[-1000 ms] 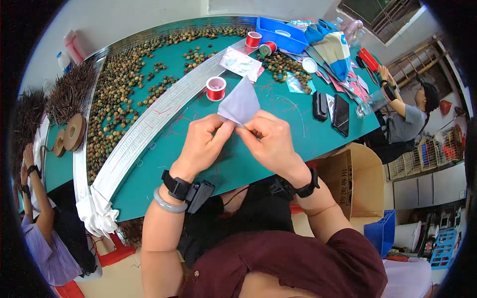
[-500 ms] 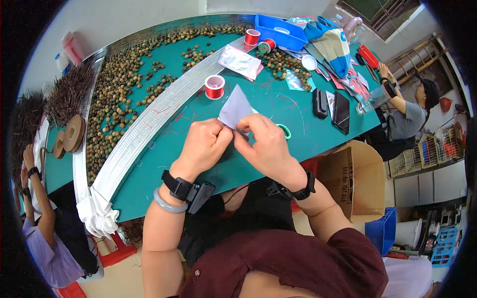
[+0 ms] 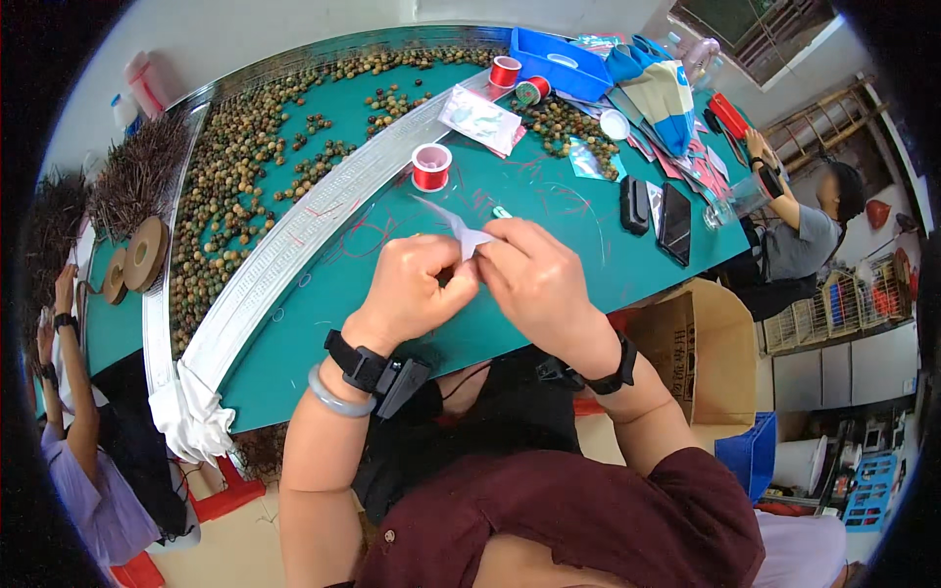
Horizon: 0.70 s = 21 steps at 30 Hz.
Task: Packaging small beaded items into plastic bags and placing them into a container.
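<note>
We pinch a small white paper (image 3: 459, 227) between both hands above the green surface (image 3: 549, 211); fingers of left hand (image 3: 417, 289) and right hand (image 3: 534, 279) clench its near end, and its long axis runs up-left toward the red spool (image 3: 430, 167).

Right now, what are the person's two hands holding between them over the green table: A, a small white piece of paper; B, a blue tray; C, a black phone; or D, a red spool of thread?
A: the left hand and right hand meet on a small white piece of paper, while the red spool, black phone and blue tray lie untouched farther back on the table.
</note>
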### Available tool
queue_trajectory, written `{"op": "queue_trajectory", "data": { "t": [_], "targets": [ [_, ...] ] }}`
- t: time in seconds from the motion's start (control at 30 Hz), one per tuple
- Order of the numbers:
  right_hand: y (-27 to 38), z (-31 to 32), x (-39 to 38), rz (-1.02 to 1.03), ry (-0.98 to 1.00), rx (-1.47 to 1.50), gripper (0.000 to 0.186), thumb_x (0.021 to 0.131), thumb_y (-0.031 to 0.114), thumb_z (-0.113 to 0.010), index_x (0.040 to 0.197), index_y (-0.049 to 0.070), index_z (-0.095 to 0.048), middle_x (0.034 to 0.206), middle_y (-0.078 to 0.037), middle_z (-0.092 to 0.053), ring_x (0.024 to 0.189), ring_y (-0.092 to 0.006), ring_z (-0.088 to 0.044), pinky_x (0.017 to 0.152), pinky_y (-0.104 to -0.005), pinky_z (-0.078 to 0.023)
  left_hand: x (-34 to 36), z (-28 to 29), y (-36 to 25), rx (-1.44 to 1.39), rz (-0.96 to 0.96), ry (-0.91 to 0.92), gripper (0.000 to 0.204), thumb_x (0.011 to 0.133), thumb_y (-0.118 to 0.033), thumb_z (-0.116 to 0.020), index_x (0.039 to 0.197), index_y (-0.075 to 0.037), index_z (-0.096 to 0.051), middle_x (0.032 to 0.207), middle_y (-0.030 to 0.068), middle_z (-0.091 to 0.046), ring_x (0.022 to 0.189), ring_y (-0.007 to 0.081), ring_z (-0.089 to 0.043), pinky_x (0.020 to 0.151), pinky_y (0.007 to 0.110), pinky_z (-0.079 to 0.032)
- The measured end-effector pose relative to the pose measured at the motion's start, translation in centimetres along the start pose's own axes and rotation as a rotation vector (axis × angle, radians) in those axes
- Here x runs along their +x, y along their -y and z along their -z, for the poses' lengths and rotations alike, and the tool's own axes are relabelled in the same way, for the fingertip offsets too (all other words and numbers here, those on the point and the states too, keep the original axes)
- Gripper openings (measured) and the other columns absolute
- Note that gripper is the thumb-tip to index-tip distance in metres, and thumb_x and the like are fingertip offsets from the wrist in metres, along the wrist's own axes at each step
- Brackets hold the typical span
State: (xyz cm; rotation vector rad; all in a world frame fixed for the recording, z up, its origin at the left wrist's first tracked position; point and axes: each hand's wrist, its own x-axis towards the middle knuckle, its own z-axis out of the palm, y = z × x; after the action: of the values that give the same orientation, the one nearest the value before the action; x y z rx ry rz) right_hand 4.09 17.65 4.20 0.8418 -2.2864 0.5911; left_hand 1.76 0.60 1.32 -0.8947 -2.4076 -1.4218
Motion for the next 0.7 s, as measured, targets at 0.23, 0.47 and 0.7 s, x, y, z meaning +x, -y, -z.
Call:
{"op": "queue_trajectory", "data": {
  "t": [0.23,0.47,0.7],
  "targets": [
    [-0.8,2.7,0.7,-0.292,0.267,0.226,0.018,0.07,0.015,-0.073,0.083,0.003,-0.067,0.08,-0.011,-0.061,0.077,-0.0291,-0.062,0.067,-0.0384,-0.051,0.6,-0.3,-0.8,0.104,-0.245,-0.194,0.074,0.056,-0.016,-0.082,0.124,-0.009,-0.052,0.115,0.0121,-0.058,0.112,0.0339,-0.051,0.108,0.045,-0.031],
    [-3.1,1.8,1.6,-0.223,0.341,0.408,0.015,0.077,0.018,-0.073,0.08,0.004,-0.069,0.079,-0.01,-0.064,0.074,-0.0244,-0.063,0.065,-0.0335,-0.05,0.5,-0.4,0.1,0.208,-0.125,-0.084,0.06,0.058,-0.014,-0.081,0.113,-0.01,-0.057,0.102,0.0093,-0.06,0.101,0.0286,-0.056,0.102,0.044,-0.037],
    [-18.7,-0.4,6.1,-0.433,0.176,-0.039,0.023,0.08,0.022,-0.071,0.092,0.002,-0.07,0.08,-0.013,-0.07,0.071,-0.0237,-0.067,0.066,-0.033,-0.052,0.6,-0.3,0.4,0.127,-0.008,-0.261,0.052,0.063,-0.014,-0.082,0.108,-0.006,-0.056,0.097,0.0102,-0.061,0.087,0.025,-0.061,0.078,0.036,-0.05]
  ]
}}
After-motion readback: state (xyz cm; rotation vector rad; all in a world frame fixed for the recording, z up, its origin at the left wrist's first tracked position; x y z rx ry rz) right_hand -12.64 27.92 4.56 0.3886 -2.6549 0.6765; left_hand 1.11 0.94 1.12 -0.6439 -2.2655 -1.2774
